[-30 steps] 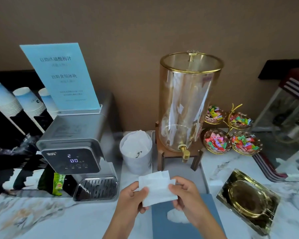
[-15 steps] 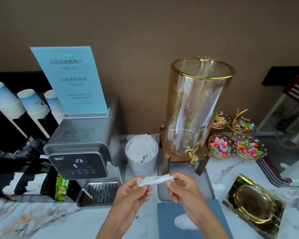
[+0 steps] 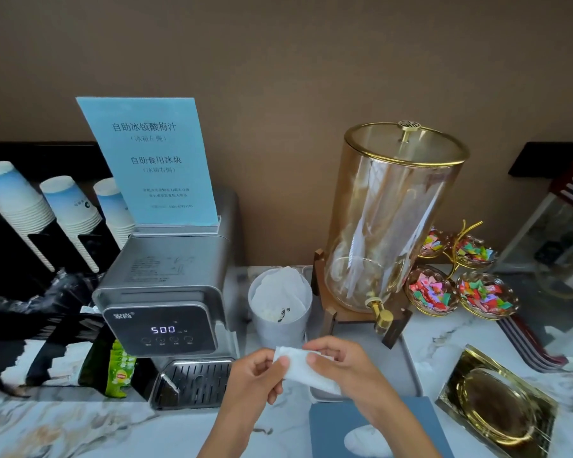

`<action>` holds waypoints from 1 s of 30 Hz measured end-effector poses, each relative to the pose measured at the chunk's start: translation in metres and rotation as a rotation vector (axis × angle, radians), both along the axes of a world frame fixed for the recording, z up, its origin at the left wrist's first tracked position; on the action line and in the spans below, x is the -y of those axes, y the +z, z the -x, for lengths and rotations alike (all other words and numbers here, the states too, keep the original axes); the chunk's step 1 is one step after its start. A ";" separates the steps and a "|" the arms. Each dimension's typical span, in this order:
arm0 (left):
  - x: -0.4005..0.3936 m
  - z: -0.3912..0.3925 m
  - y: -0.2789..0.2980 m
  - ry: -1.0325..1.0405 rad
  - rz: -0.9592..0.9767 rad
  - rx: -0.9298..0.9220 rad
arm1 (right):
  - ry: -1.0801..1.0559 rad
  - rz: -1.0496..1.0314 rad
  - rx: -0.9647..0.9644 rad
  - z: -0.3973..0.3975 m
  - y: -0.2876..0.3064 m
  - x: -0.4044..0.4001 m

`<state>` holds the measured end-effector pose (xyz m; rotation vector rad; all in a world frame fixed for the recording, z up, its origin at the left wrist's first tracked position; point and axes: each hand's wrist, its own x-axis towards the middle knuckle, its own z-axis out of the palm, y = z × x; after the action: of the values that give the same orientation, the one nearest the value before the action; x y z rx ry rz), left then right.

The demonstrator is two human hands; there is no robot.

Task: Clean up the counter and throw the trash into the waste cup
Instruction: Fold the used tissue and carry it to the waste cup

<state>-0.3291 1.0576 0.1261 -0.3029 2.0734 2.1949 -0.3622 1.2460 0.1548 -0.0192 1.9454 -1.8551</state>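
Observation:
A white folded tissue (image 3: pixel 300 366) is pinched between both hands just above the counter. My left hand (image 3: pixel 257 375) grips its left end and my right hand (image 3: pixel 341 366) grips its right end. Right behind the hands stands the waste cup (image 3: pixel 280 328), a pale plastic cup with crumpled white paper inside it. The cup sits between the water dispenser and the glass drink jar.
A grey water dispenser (image 3: pixel 166 305) with a blue sign (image 3: pixel 146 160) stands at left, with stacked paper cups (image 3: pixel 20 200) beyond. A glass drink jar (image 3: pixel 391 219) on a wooden stand, candy bowls (image 3: pixel 457 285), a gold tray (image 3: pixel 500 404) and a blue tissue box (image 3: pixel 361 431) lie to the right.
The flat tissue has been folded into a narrower piece between my hands. Both hands stayed in front of the waste cup. The dispenser display changed its reading.

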 end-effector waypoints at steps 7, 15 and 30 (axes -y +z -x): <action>0.007 0.010 0.002 -0.108 -0.032 -0.006 | 0.349 -0.168 -0.105 0.029 0.015 0.001; 0.008 0.027 -0.014 0.071 -0.124 0.068 | 0.301 -0.483 -0.280 0.081 0.021 0.017; 0.017 0.027 -0.010 -0.011 -0.089 0.186 | 0.103 -0.996 -0.375 0.171 -0.038 0.096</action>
<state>-0.3565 1.0404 0.1157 -0.4672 1.8707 2.1543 -0.5331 1.1496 0.1168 -0.1595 2.8486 -0.6834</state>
